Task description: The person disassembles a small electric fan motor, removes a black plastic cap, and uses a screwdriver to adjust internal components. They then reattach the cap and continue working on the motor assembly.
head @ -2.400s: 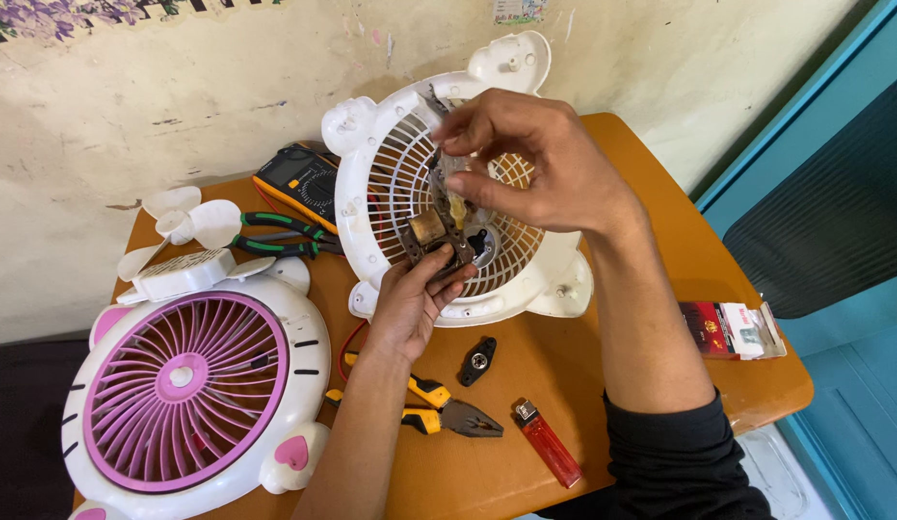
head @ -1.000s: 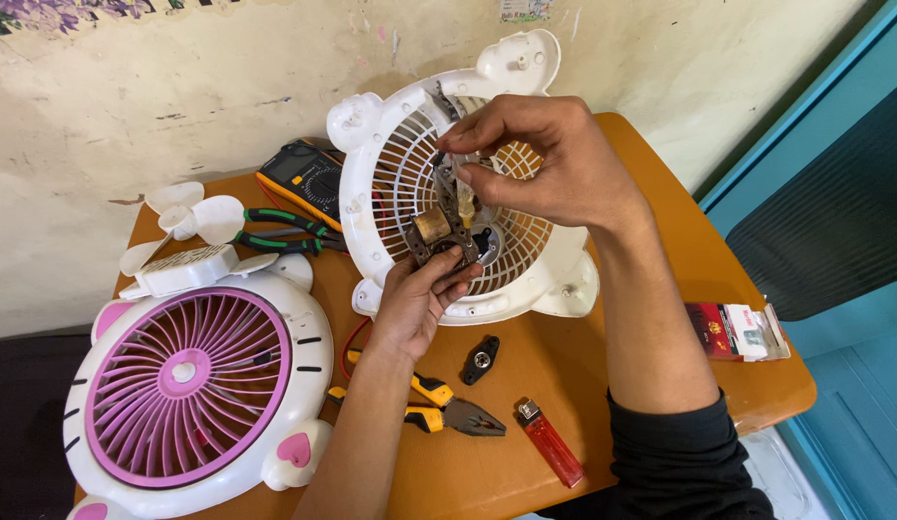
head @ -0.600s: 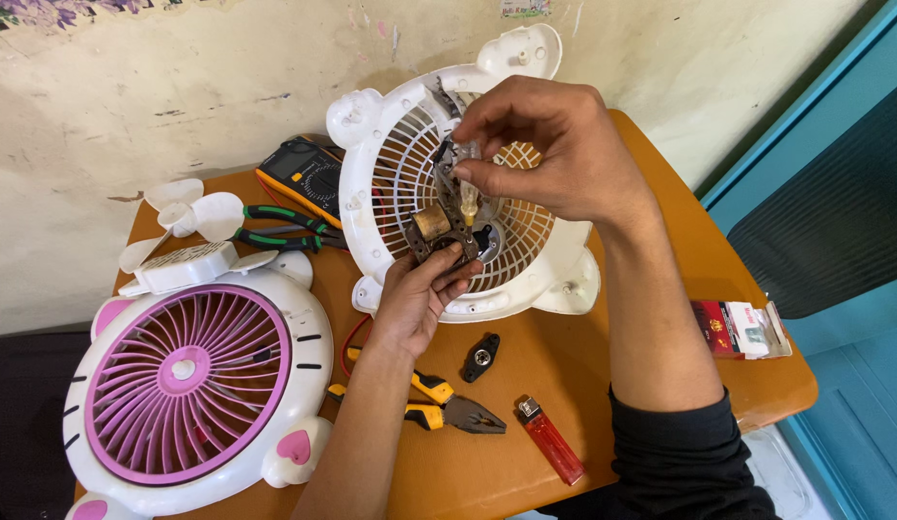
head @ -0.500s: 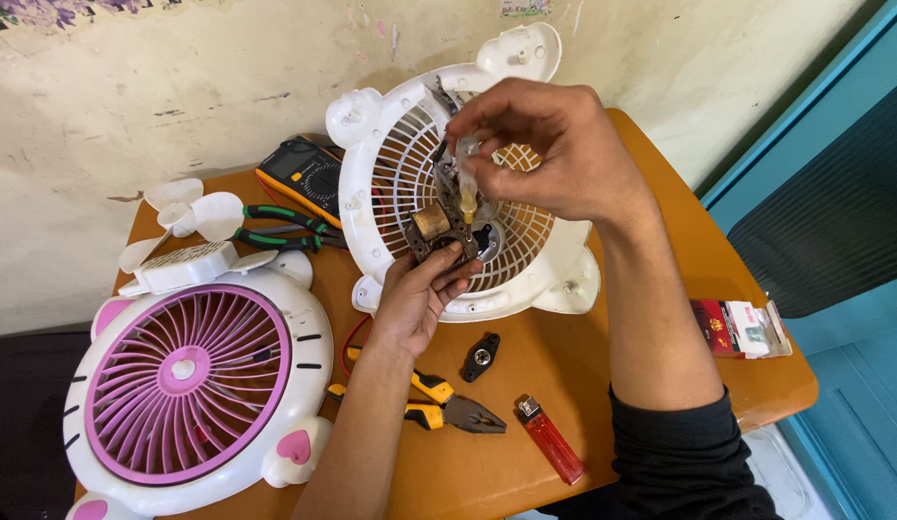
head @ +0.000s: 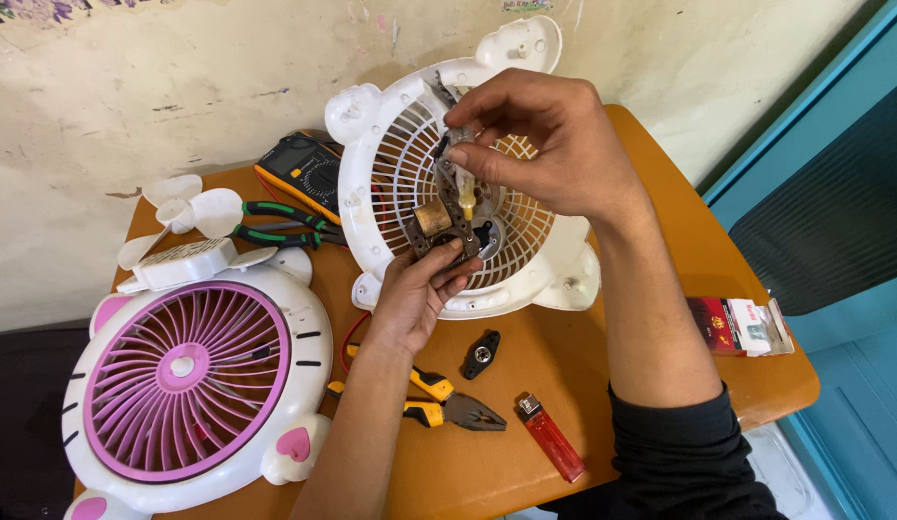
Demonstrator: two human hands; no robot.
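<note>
In the middle of the frame the left hand [head: 418, 294] is coming up from below and closing its fingers around the lower end of a small fan motor [head: 439, 226], a dark metal frame with a yellowish coil, so that it is being kept steady just in front of the white fan grille [head: 391, 183]. The right hand [head: 554, 144] is reaching in from the upper right and pinching its thumb and forefinger on a thin upright part at the top of the motor; the other fingers are curling loosely and holding nothing that can be made out. Holding from below and above like this is leaving the middle of the motor open to view. The grille, with round ear-shaped knobs on its rim, is leaning towards the stained wall [head: 131, 87] at the top of the frame, its lower edge resting on the orange table [head: 747, 376], which is keeping its centre facing the person. At lower left a white and purple fan front [head: 188, 376] is lying flat, out of the way, with white fan blades [head: 184, 207] just above it. Tools are lying within easy reach: green-handled pliers [head: 280, 223] and a dark multimeter with an orange edge [head: 299, 169] at upper left of the table, yellow-handled pliers [head: 444, 404], a small black part [head: 480, 354] and a red lighter [head: 552, 438] below the hands, near the table's front edge. A small red and white box [head: 742, 325] is sitting at the right edge, well apart from the work.
</note>
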